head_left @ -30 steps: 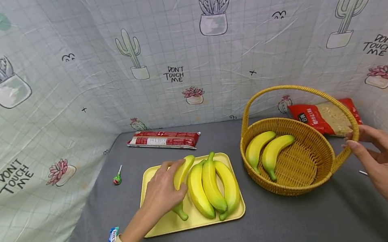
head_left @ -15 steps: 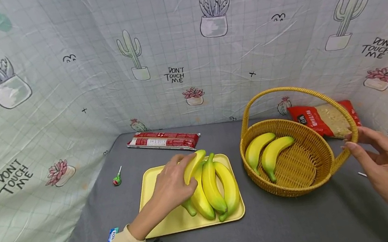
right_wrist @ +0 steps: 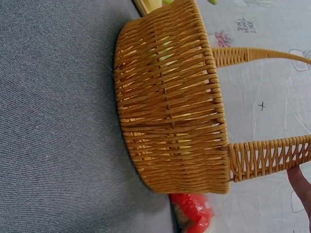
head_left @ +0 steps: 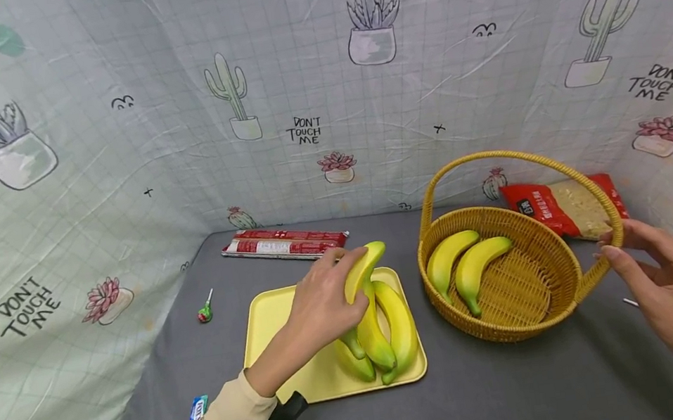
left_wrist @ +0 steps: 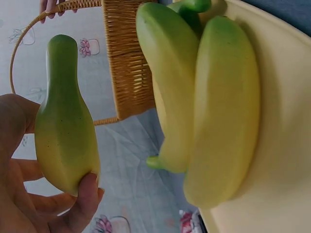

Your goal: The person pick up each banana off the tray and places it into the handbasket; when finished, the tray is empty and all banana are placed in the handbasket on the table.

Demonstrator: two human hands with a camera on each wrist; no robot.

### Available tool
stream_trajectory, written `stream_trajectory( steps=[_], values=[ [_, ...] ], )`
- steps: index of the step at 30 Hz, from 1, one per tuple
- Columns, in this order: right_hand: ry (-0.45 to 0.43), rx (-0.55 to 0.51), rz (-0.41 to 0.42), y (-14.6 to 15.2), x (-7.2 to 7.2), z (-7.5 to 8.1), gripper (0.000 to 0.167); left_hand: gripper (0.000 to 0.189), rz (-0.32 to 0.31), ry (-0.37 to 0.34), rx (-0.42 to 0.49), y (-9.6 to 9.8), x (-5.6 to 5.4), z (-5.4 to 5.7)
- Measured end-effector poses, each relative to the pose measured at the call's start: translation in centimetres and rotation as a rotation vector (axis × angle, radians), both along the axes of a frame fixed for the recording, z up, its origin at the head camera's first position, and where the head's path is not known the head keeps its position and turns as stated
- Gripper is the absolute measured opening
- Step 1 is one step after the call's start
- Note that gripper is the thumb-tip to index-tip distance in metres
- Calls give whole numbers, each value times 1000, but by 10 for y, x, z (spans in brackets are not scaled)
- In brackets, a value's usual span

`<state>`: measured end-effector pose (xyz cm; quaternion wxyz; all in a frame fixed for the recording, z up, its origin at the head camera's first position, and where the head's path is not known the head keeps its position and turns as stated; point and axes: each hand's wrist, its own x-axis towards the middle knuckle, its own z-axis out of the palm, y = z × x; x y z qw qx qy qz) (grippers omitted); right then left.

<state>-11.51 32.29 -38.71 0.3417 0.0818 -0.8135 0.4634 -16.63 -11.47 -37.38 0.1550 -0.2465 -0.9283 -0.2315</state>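
Observation:
My left hand (head_left: pixel 326 300) grips a yellow banana with green ends (left_wrist: pixel 65 126), raised over the yellow tray (head_left: pixel 268 318). Below it on the tray lie three more bananas (head_left: pixel 398 329), one partly hidden by the hand and the held fruit. To the right stands a round wicker basket (head_left: pixel 512 329) with a tall arched handle. Two bananas (head_left: pixel 481 265) rest against the left side of its inside. My right hand (head_left: pixel 671 279) pinches the right side of the basket's handle (right_wrist: pixel 272 155) between thumb and fingers.
A long red packet (head_left: pixel 286 241) lies behind the tray. Behind the basket leans a red bag (head_left: pixel 578 203) with a clear window. A lollipop (head_left: pixel 205 311) and a small blue packet (head_left: pixel 198 409) lie left of the tray. A patterned curtain (head_left: pixel 326 83) encloses the grey table.
My left hand has lifted the banana from the tray's left part and carried it right, over the other bananas. The right hand stays at the basket handle.

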Motion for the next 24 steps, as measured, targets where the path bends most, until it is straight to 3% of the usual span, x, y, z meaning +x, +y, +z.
stream_trajectory(
  steps=[12, 24],
  values=[
    [21, 14, 18, 2, 0, -2, 46, 65, -46, -32, 13, 32, -3, 5],
    [35, 19, 26, 3, -1, -2, 47, 65, -94, -40, -18, 66, -8, 22]
  ],
)
